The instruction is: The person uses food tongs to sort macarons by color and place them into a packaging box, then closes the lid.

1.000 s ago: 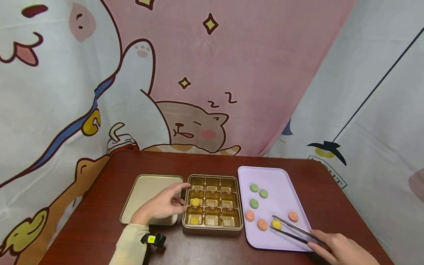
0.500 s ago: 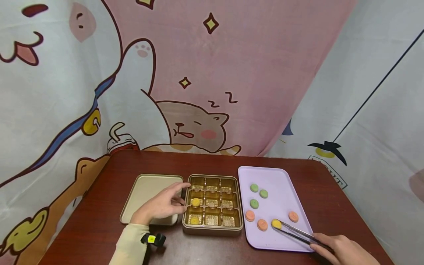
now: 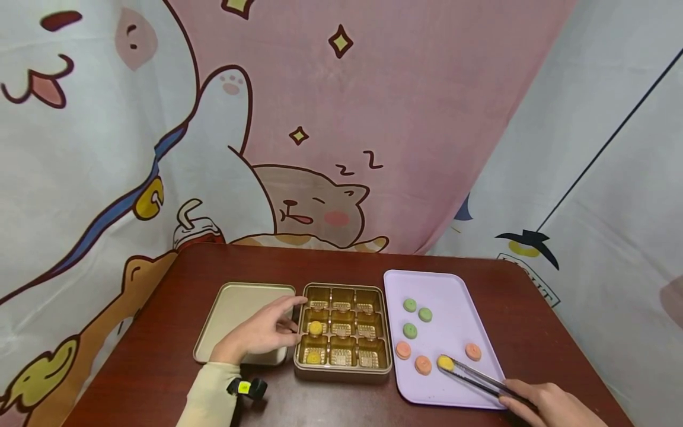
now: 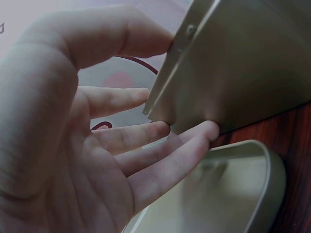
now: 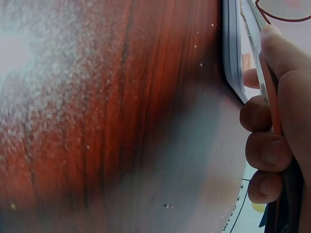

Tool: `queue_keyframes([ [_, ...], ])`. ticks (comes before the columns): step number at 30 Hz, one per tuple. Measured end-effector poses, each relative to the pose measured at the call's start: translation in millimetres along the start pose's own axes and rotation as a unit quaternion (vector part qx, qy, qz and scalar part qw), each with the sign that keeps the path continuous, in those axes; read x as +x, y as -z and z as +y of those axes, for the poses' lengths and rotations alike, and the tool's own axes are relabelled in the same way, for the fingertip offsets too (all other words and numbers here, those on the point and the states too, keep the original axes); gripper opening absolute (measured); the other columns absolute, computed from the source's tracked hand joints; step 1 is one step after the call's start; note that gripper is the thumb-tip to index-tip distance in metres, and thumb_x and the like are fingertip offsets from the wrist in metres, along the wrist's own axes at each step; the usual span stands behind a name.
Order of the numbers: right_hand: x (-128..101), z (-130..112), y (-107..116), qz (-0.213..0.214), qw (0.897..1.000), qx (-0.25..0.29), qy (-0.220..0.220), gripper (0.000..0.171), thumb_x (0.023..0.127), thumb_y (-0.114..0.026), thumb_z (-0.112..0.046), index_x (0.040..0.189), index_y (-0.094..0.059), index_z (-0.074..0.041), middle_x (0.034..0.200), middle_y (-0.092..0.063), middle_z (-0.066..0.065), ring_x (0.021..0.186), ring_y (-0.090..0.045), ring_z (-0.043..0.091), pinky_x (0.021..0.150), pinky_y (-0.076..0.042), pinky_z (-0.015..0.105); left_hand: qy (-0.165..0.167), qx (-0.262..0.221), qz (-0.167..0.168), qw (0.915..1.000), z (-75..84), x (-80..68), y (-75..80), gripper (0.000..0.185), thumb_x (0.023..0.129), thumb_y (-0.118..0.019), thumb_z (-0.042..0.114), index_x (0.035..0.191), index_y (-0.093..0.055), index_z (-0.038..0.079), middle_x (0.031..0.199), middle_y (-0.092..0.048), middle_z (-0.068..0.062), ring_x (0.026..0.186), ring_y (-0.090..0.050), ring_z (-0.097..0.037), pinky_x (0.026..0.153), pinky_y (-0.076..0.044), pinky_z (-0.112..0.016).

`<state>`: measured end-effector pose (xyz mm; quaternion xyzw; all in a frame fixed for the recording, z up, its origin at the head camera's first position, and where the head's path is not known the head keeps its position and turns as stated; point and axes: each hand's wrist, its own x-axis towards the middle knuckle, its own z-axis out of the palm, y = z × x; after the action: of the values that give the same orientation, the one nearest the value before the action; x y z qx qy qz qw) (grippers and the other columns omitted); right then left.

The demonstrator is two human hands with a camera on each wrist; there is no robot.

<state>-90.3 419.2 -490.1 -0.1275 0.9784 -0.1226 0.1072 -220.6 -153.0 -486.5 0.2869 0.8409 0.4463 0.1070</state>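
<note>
Dark red wood table (image 3: 160, 356) fronted a cartoon curtain (image 3: 341, 118). Our right hand (image 3: 555, 406) gripped tongs (image 3: 480, 379) pinching a yellow sweet (image 3: 445, 363) on the lilac tray (image 3: 453, 284) at lower right; our left hand (image 3: 261, 332) lay relaxed against the gold tin (image 3: 341, 373).

A dark reddish-brown wooden table (image 3: 512, 308) with rounded corners fills the lower part of the head view. Behind it hangs a large fabric backdrop (image 3: 405, 118), mostly pink in the middle, printed with small yellow sparkles, a white cat's raised paw and a sleeping tan cat (image 3: 315, 204) with rosy cheeks and "z" marks above it. To the right the cloth turns pale grey-white, crossed by a thin dark diagonal line. The light is soft and even.
</note>
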Motion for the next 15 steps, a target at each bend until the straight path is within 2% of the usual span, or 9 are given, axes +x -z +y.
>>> queue_keyframes([
  [6,1.1,-3.9,-1.0,0.006,1.0,-0.011,-0.013,0.037,0.101,-0.063,-0.054,0.109,-0.071,-0.019,0.069,-0.046,-0.019,0.064,-0.045,-0.002,0.054,-0.038,0.022,0.001,-0.001,-0.001,1.0,1.5,-0.1,0.4,0.079,0.089,-0.08,0.01,0.158,-0.041,0.003,0.157,-0.042,-0.025,0.104,-0.071,-0.025,0.092,-0.063,-0.036],
  [15,3.9,-8.8,2.5,0.025,0.999,-0.006,-0.025,0.048,0.099,-0.066,-0.055,0.116,-0.074,-0.011,0.08,-0.064,-0.018,0.066,-0.05,-0.001,0.056,-0.051,0.02,0.005,-0.005,-0.002,1.0,0.9,0.2,0.5,0.079,0.089,-0.079,0.01,0.158,-0.041,0.003,0.157,-0.042,-0.024,0.104,-0.071,-0.023,0.092,-0.062,-0.036],
])
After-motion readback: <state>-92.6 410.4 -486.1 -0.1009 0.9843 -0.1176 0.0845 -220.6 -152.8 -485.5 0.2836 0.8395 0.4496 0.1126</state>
